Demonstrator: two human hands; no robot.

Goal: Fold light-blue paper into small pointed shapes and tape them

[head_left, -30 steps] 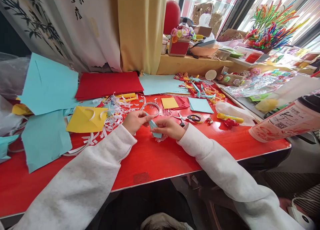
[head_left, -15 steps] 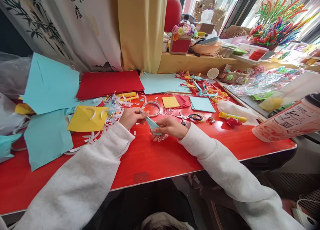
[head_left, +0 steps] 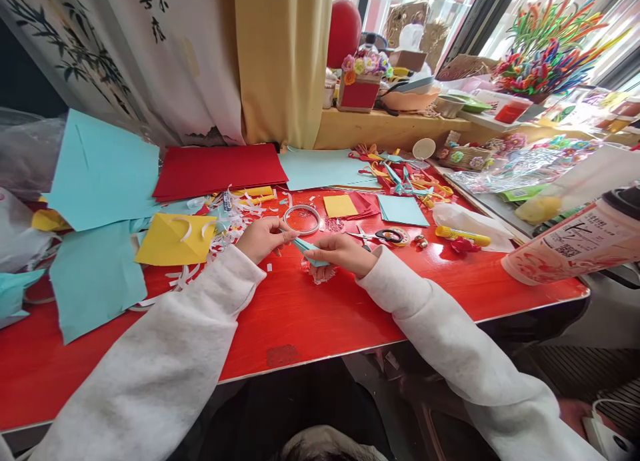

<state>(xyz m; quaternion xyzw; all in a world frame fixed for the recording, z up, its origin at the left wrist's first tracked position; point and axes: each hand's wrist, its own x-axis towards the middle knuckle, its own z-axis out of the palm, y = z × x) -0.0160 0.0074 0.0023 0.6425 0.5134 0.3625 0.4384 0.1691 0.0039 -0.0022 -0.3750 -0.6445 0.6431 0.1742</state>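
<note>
Behind the desk's front edge, left hand (head_left: 267,239) and right hand (head_left: 341,253) pinched folded paper (head_left: 305,246), probably best held lightly.

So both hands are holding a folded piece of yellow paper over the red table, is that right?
Not quite: the folded paper is light blue, not yellow, as the head view shows. The left hand and right hand do both hold it over the red table.

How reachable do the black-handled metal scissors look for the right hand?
Probably yes: the scissors lie just beyond the right hand with nothing visible between, though it pinches folded light-blue paper.
</note>
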